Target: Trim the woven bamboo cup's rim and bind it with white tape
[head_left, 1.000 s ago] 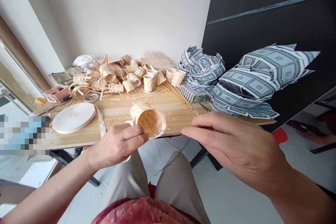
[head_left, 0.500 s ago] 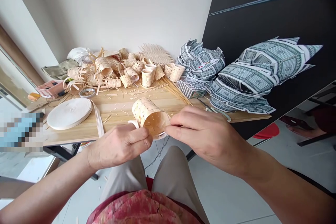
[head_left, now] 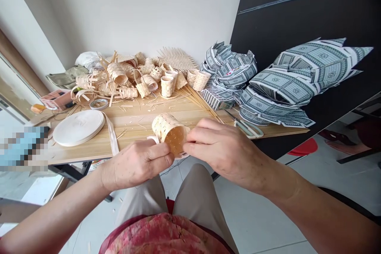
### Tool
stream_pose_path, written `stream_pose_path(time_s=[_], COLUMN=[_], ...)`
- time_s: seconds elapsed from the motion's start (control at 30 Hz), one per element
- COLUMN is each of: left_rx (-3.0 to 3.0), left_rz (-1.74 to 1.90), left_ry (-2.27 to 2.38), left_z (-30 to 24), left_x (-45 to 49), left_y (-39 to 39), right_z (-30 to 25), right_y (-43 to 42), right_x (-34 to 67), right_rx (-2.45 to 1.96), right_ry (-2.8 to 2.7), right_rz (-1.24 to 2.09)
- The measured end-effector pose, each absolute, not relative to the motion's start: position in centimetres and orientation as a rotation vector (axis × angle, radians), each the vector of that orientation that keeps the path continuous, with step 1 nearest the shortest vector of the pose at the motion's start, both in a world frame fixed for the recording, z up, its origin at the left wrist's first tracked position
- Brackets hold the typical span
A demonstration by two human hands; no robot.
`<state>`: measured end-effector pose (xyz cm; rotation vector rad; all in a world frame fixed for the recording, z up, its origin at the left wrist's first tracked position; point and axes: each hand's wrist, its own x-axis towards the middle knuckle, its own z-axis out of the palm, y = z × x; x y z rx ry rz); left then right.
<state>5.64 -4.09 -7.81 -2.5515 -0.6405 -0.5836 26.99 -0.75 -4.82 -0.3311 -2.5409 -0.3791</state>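
Note:
A small woven bamboo basket (head_left: 166, 126) is held on its side over the near edge of the wooden table (head_left: 133, 119), its open mouth turned toward me. My left hand (head_left: 138, 163) is closed on its near rim, where a white band shows. My right hand (head_left: 222, 149) pinches the right side of the rim with thumb and fingers pressed together. Whether a needle or thread is between those fingers is too small to see.
A flat white tape roll (head_left: 78, 126) lies at the left, with a strip trailing off it. A heap of woven baskets and bamboo strips (head_left: 131, 77) fills the back. Patterned folded boxes (head_left: 276, 87) are stacked at the right. Scissors (head_left: 248, 128) lie near the table's right front edge.
My right hand came in from the right and closed on the basket's rim. The basket has stayed in my left hand.

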Motion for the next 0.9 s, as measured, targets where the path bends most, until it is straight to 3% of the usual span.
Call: stream_pose_path(time_s=[0.4,0.67,0.9], left_rx=[-2.692,-3.14,-3.311], left_rz=[-0.614,-0.883,-0.838], left_ry=[-0.667,-0.715,-0.775], left_z=[-8.0,-7.5,-6.6], left_x=[5.5,6.1,6.7], left_y=[-3.9,-2.3,-1.5], right_z=[-5.1,-4.5,-4.3], right_y=[-0.4,1.1,1.9], right_x=[26.8,27.0,27.0], right_rx=[-0.333,-0.41,-0.564], right_ry=[-2.575,-2.713,-2.759], right_rz=[-0.26,0.118,0.427])
